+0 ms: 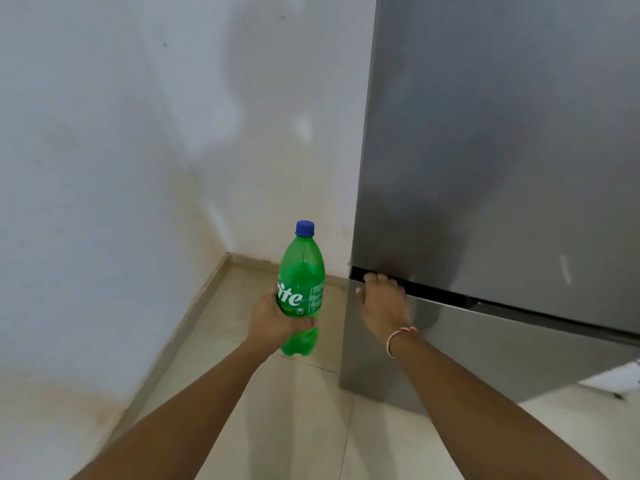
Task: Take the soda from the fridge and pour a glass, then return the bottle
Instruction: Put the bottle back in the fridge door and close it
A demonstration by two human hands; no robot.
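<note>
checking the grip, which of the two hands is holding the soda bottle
The left hand grips the green soda bottle around its middle; the right hand has its fingers in the fridge door gap.

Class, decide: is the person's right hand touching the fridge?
Touching. The head view shows the right hand with fingertips tucked into the dark groove between the fridge doors.

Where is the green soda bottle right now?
The soda bottle is upright in the left hand, in the middle of the head view, just left of the grey fridge that the right hand touches.
</note>
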